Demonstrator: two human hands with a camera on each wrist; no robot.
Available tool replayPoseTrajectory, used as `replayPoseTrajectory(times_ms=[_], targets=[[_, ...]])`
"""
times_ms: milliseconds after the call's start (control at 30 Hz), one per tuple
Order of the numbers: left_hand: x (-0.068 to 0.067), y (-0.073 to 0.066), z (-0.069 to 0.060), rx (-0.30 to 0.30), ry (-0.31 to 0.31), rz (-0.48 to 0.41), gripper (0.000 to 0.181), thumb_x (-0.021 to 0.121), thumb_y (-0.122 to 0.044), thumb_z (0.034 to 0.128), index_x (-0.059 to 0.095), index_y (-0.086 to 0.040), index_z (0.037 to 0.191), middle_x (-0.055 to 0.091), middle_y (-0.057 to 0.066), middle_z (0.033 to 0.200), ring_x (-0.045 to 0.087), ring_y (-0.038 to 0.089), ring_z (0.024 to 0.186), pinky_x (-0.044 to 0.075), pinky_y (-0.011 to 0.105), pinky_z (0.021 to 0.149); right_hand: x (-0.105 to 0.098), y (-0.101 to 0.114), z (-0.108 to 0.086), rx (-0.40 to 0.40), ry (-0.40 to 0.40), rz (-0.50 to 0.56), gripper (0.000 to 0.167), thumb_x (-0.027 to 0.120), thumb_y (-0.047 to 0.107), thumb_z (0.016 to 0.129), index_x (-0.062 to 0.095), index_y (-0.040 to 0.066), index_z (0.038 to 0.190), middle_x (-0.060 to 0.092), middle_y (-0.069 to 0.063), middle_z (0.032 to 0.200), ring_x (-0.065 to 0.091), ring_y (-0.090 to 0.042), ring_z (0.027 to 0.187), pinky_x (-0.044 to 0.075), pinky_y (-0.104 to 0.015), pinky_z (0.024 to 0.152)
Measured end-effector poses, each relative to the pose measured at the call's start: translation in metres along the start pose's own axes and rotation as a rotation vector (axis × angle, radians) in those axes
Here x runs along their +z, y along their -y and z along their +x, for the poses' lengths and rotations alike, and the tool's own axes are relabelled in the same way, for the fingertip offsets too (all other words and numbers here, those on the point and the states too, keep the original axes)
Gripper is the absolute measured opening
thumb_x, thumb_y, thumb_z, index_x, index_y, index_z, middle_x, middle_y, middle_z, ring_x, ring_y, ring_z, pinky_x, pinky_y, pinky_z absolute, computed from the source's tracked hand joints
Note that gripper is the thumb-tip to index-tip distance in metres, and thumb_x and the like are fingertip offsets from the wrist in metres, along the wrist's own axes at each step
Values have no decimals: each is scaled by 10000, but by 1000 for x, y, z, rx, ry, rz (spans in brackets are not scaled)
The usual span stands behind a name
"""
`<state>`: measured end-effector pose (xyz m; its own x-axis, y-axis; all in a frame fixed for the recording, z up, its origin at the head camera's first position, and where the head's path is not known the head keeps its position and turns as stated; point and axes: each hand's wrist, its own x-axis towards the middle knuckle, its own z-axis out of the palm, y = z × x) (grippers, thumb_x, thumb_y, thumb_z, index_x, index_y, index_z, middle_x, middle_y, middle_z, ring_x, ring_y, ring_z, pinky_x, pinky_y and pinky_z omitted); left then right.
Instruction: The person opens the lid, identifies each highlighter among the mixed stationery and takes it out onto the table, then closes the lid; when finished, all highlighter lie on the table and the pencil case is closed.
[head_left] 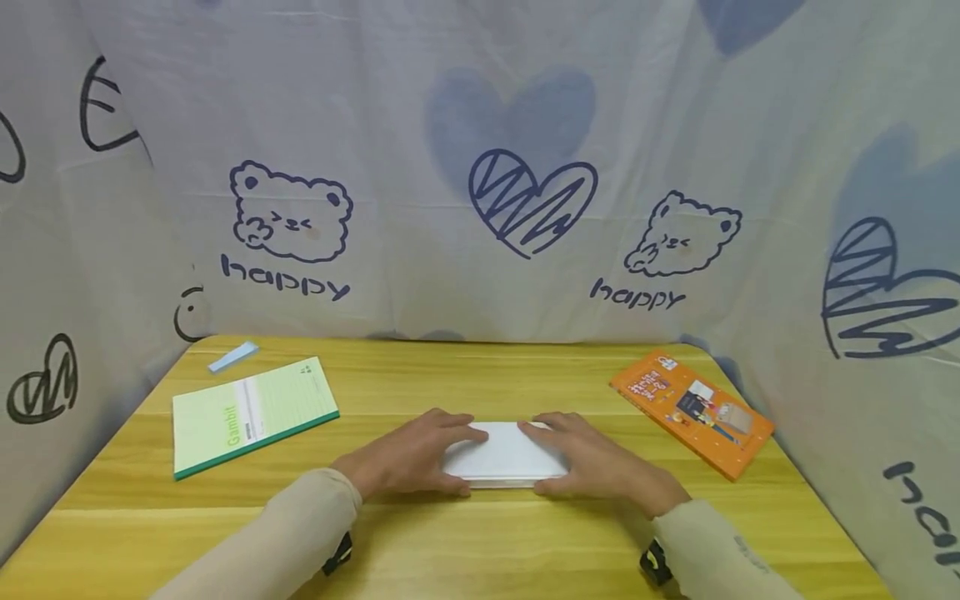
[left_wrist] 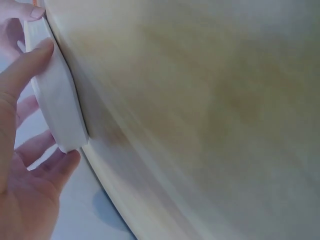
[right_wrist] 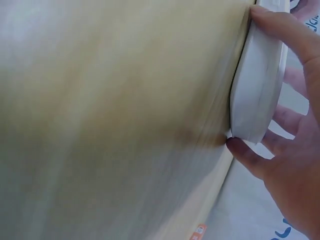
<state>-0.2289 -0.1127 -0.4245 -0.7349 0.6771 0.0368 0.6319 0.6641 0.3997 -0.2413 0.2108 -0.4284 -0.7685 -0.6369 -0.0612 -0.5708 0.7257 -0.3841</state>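
Observation:
A flat white box-like object (head_left: pixel 507 452) lies on the table close to its front middle, between my two hands. My left hand (head_left: pixel 417 452) grips its left end, with the thumb at the near edge and fingers over the top and far side. At the opposite end my right hand (head_left: pixel 604 459) holds it the same way. The left wrist view shows the white object (left_wrist: pixel 61 100) pinched between thumb and fingers, its side smooth and plain. In the right wrist view its thick edge (right_wrist: pixel 257 80) shows between the right thumb and fingers. Its underside is hidden.
On the left of the wooden table (head_left: pixel 450 542) lies a pale green notebook (head_left: pixel 288 402) marked "Gambit". Behind it is a small light-blue strip (head_left: pixel 233 357). An orange booklet (head_left: pixel 693 408) lies at the right edge. A printed white curtain (head_left: pixel 420 250) encloses the table's back and sides.

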Motion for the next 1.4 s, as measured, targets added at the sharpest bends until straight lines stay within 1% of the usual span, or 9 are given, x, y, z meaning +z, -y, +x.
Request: replayPoseTrajectory(times_ms=[233, 400, 700, 833, 967, 1033, 1133, 1267, 1400], targets=[[-6, 7, 6, 3, 29, 60, 728, 844, -538, 925, 620, -255, 1558, 539, 145, 1651, 579, 339, 1362, 526, 542, 1141, 1, 1, 3, -19, 3, -42, 908, 808, 512, 965, 388, 183, 1701, 426, -191, 1692, 437, -425, 1530, 419, -636, 1221], [-10, 10, 11, 8, 56, 49, 732, 834, -562, 928, 612, -268, 1561, 533, 124, 1660, 575, 326, 1349, 525, 539, 1142, 0, 0, 2, -27, -17, -58, 898, 809, 495, 967, 398, 171, 1696, 437, -197, 1679, 451, -424, 1516, 432, -631, 1211], [-12, 13, 17, -10, 53, -14, 695, 785, -591, 953, 623, -275, 1550, 586, 94, 1619, 607, 288, 1324, 515, 524, 1146, -2, -4, 0, -39, -13, -32, 940, 832, 495, 947, 377, 178, 1707, 460, -166, 1666, 464, -393, 1504, 445, -629, 1196], [-12, 16, 17, -35, 39, -121, 689, 767, -609, 951, 640, -277, 1542, 605, 51, 1604, 616, 267, 1315, 506, 530, 1125, -3, -10, -1, -6, -36, 52, 976, 858, 573, 894, 421, 206, 1686, 443, -123, 1697, 428, -388, 1549, 391, -676, 1223], [-12, 22, 17, -102, -4, -273, 607, 755, -602, 967, 681, -307, 1492, 675, -19, 1511, 639, 213, 1277, 506, 517, 1108, -7, -17, -7, 5, -135, 173, 966, 899, 543, 865, 471, 187, 1655, 411, -142, 1723, 401, -422, 1576, 331, -739, 1230], [-13, 25, 18, -134, -33, -355, 538, 733, -596, 992, 709, -317, 1452, 699, -40, 1471, 652, 213, 1294, 507, 533, 1135, -10, -21, -11, 0, -213, 190, 925, 911, 490, 872, 494, 184, 1639, 453, -141, 1690, 468, -417, 1526, 390, -733, 1192], [-14, 28, 18, -189, -73, -464, 470, 687, -601, 1026, 735, -328, 1405, 716, -59, 1434, 643, 217, 1348, 487, 547, 1182, -13, -26, -17, -4, -343, 174, 825, 903, 412, 904, 537, 166, 1602, 550, -124, 1591, 567, -389, 1427, 505, -652, 1130], [-17, 30, 21, -240, -96, -592, 491, 606, -600, 1075, 738, -258, 1403, 715, -1, 1426, 639, 232, 1347, 525, 524, 1157, -15, -30, -23, 6, -496, 203, 634, 869, 287, 958, 610, 95, 1503, 621, -123, 1458, 619, -362, 1351, 573, -532, 1089], [-19, 32, 26, -287, -115, -695, 588, 507, -601, 1121, 695, -152, 1451, 659, 94, 1507, 623, 292, 1386, 585, 485, 1090, -17, -29, -28, 59, -592, 334, 404, 812, 220, 1010, 670, 87, 1364, 649, -97, 1382, 616, -318, 1333, 556, -519, 1116]])
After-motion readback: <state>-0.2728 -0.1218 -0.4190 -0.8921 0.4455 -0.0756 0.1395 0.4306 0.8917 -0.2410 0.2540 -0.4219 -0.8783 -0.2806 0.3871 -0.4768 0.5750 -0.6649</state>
